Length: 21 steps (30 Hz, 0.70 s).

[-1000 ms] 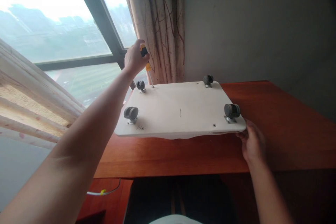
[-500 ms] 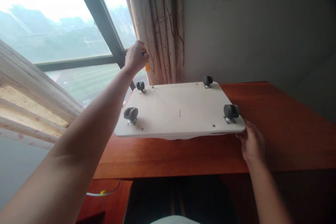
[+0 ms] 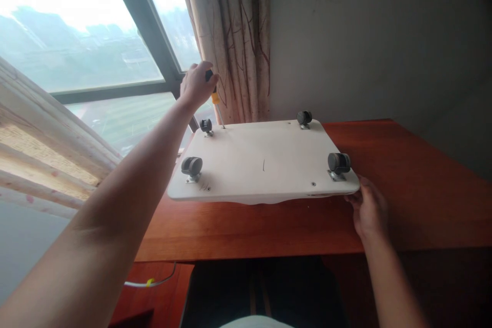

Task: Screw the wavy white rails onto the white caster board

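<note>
My left hand is closed around the yellow and black handle of a screwdriver. The screwdriver leans slightly, its tip down at a screw hole near the far left edge of a white board. The board has dark caster wheels standing up at its corners, among them a near left caster and a near right caster. My right hand grips the board's near right corner, thumb at the edge and fingers partly hidden beneath it. Other screw holes show near the casters.
The board rests above a reddish-brown wooden table. Behind it hang a patterned curtain and a grey wall. A window is at the left. A white cable lies below the table's front edge.
My left hand has turned on the screwdriver's handle and its fingers have shifted, rotating the handle. The tip stays at the same hole. My right hand and the board have not moved.
</note>
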### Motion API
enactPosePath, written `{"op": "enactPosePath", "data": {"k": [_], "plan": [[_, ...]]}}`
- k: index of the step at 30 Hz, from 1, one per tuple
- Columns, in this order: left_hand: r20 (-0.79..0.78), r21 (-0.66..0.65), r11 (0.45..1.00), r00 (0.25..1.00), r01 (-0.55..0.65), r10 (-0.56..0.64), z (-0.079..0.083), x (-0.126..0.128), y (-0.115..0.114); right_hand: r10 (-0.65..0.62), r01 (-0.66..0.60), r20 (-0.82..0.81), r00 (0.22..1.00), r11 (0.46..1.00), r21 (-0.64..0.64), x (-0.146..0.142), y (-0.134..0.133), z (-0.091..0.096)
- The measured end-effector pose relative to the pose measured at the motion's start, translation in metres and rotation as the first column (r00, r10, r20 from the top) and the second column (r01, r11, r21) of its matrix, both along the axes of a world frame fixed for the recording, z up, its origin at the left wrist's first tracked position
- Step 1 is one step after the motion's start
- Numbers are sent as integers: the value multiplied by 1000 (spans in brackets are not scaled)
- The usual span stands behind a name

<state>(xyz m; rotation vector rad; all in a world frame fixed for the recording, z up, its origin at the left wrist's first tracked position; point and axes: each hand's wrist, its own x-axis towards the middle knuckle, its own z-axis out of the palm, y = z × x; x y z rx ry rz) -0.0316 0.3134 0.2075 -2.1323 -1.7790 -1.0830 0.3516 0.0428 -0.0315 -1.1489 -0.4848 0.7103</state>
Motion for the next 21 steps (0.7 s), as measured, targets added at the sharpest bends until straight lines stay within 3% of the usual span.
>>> {"op": "enactPosePath", "data": {"k": [4,9,16,21], "plan": [[-12,20,999,1000,-27,27,1,2,-5,4,-4,10,1000,1000,1,1,1,-3],[-16,46,996,997,71,-70,-2,6,0,-15,15,6,1000,1000,2,2,1,-4],[-11,2,999,999,-48,48,1,7,-7,-20,20,-10,1000,1000,10,1,1,-2],[1,-49,999,1000,2,-2,5,7,-2,-20,21,-9,1000,1000,11,1,2,-3]]}}
